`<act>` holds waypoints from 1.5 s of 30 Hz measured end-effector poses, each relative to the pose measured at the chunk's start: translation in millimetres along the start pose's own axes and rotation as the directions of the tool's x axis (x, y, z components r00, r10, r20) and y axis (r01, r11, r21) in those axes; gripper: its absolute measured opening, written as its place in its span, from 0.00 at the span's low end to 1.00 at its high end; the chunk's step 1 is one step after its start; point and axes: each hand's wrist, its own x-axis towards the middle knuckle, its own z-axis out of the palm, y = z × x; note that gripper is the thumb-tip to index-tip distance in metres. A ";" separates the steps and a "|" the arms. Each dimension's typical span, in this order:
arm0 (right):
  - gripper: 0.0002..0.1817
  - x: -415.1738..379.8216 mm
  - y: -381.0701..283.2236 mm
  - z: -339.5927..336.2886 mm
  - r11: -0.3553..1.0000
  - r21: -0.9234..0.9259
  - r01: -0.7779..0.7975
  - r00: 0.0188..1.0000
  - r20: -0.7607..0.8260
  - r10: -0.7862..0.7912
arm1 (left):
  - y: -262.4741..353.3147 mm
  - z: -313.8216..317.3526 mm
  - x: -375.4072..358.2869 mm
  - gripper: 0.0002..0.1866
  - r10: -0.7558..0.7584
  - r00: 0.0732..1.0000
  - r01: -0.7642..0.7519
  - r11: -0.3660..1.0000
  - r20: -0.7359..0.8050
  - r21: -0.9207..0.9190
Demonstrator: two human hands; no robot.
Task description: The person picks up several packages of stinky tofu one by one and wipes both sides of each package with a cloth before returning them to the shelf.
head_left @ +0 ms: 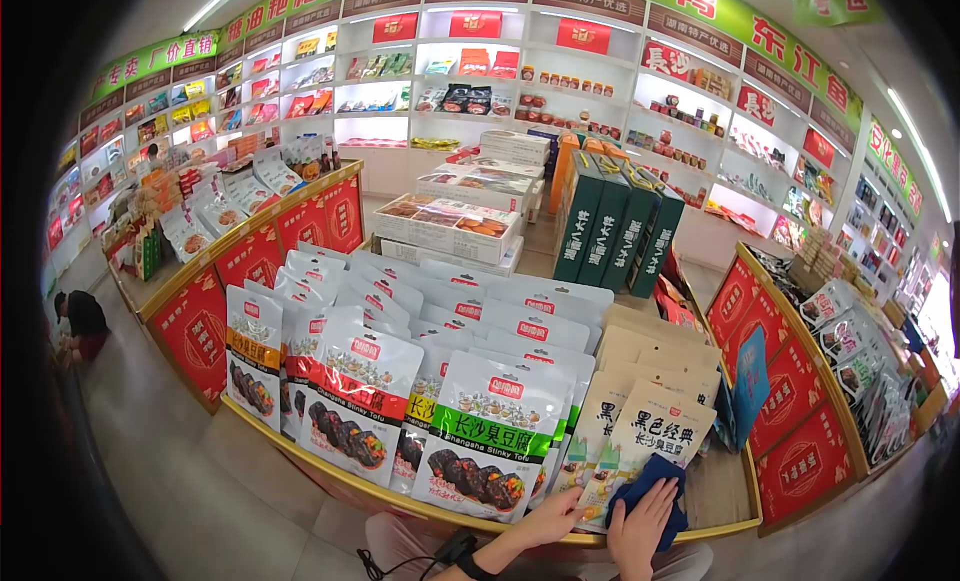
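Observation:
My left hand is at the lower left edge of a beige bag of stinky tofu, its fingers closed on that edge. Against the lower right front of the same bag, my right hand presses a bunched dark blue cloth. The bag leans on similar beige bags behind it. Left of my hands stand white stinky tofu bags, one with a green band and one with a red band. A dark band with a cable is on my left wrist.
The bags stand in a display bin with a gold rim. Behind them are stacked white boxes and dark green boxes. Other red-sided bins stand left and right. A person is low at the far left.

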 end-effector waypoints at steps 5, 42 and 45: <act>0.45 -11.3 -14.9 -4.0 0.979 -0.173 0.110 0.988 -0.091 -0.127 | -30.7 -1.9 8.6 0.11 0.112 0.991 -0.106 0.991 -0.070 0.087; 0.42 180.5 32.2 -25.2 0.876 -0.090 0.475 0.880 0.011 -0.476 | -32.2 19.0 1.2 0.13 0.377 0.908 -0.197 0.768 -0.182 0.610; 0.42 157.1 33.6 -24.4 0.893 -0.057 0.447 0.895 0.046 -0.445 | -31.3 18.6 0.5 0.13 0.372 0.912 -0.195 0.764 -0.173 0.615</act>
